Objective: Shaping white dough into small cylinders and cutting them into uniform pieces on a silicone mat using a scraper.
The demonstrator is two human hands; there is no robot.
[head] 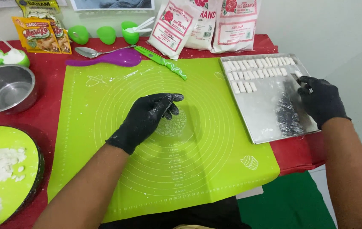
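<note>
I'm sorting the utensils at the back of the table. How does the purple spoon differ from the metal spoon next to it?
The purple spoon is opaque plastic-looking, while the metal spoon is shiny and reflective. The purple spoon is longer with a wider bowl; the metal spoon is slimmer and shorter. The purple spoon's bowl points right, the metal spoon's bowl points left. Both lie flat on the red cloth, just behind the green mat.
</note>
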